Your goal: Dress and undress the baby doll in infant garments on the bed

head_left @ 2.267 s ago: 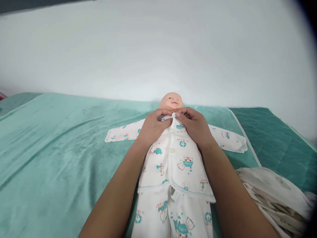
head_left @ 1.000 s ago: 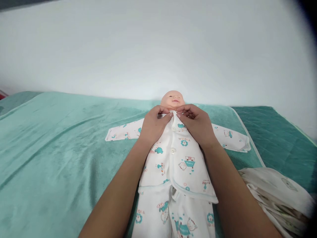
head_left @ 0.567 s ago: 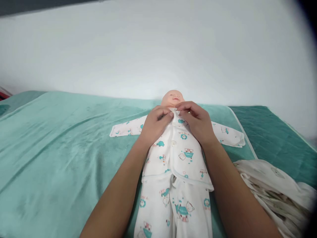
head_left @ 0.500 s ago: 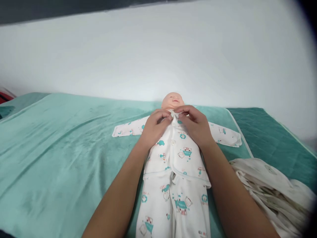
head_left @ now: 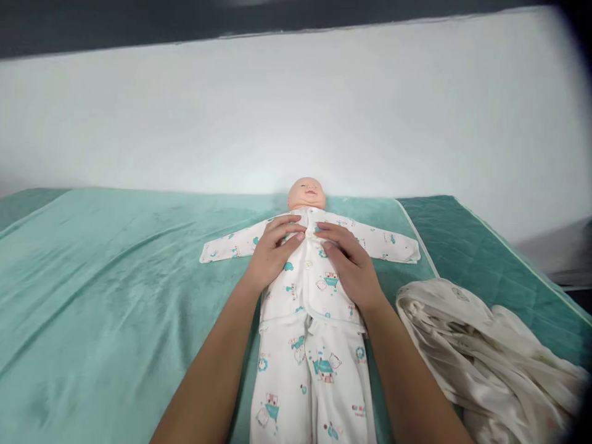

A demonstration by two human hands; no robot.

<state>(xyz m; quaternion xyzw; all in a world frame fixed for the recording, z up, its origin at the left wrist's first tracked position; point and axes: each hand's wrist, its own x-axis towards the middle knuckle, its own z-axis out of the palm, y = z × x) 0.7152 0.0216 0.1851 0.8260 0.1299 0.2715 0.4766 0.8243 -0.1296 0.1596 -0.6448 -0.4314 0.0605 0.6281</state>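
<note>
A baby doll (head_left: 307,192) lies on its back, its head toward the wall. It wears a white printed baby shirt (head_left: 309,290) with buttons down the front, and both sleeves stretch out sideways. Matching printed trousers (head_left: 311,376) cover its legs. My left hand (head_left: 276,250) rests on the chest left of the button line, fingers extended. On the other side my right hand (head_left: 349,259) touches the shirt front, its fingers also extended and apart. Between my fingertips the collar and a button (head_left: 309,234) show. Neither hand grips the cloth.
A light green blanket (head_left: 129,296) lies under the doll. At the right is a darker green quilted cover (head_left: 456,246). A crumpled pile of whitish cloth (head_left: 481,351) sits beside my right forearm. Behind the bed rises a white wall (head_left: 277,111).
My hands have come away from the collar, where the fingers were pinched, and now lie lower on the chest with fingers extended. The collar is uncovered. The view has shifted slightly.
</note>
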